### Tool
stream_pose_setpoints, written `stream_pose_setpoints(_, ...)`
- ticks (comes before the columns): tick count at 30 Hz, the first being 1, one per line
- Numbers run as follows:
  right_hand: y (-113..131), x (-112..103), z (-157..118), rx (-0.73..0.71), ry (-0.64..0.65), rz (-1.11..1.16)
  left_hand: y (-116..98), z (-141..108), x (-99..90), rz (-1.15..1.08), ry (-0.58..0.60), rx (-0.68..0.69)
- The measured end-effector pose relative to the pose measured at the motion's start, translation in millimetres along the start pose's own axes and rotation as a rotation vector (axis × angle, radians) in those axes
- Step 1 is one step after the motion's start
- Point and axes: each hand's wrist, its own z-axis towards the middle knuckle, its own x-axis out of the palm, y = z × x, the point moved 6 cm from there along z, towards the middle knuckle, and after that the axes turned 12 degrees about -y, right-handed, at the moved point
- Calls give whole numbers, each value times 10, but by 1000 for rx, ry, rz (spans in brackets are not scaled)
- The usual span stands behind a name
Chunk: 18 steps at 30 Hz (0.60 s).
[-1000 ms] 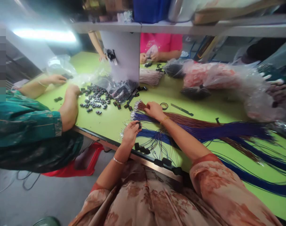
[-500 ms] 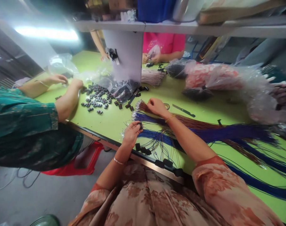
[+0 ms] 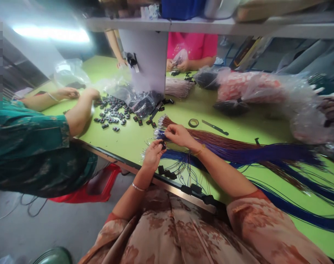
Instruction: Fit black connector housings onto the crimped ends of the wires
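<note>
My left hand [image 3: 152,155] is closed on a small black plastic connector [image 3: 163,145], held between thumb and fingers above the table's near edge. Close to its right, my right hand [image 3: 180,136] is pinched over the blue wires [image 3: 235,152]; whatever lies between its fingertips is too small to make out. Behind it runs a bundle of brown wires [image 3: 211,138] with silvery tips at the left end. A second blue bundle [image 3: 180,156] lies nearer me. Black connectors with wires attached [image 3: 167,173] rest along the table edge below my hands.
A roll of tape [image 3: 193,123] and a flat blade-like tool [image 3: 215,127] lie beyond the wires. Loose black connectors [image 3: 112,113] are spread at left, near a co-worker's arms [image 3: 81,110]. Plastic bags [image 3: 249,88] sit back right. A shelf [image 3: 145,24] spans overhead.
My right hand has moved from the brown wire tips toward me, closer to my left hand. The tape roll now shows fully. My left hand still holds the connector.
</note>
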Motion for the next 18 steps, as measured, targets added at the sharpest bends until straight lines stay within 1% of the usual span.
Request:
stream_pose_setpoints(4,-43,19,-229,-20,40,-62,-12,-6,8,-14,13,1)
stream_pose_setpoints(7,-63,27,-322,-12,65,-103,-20,-13,15,-14,20,0)
stream_pose_setpoints(18,-21,24,-370,-20,67,-232,-15,1,10,-24,35,27)
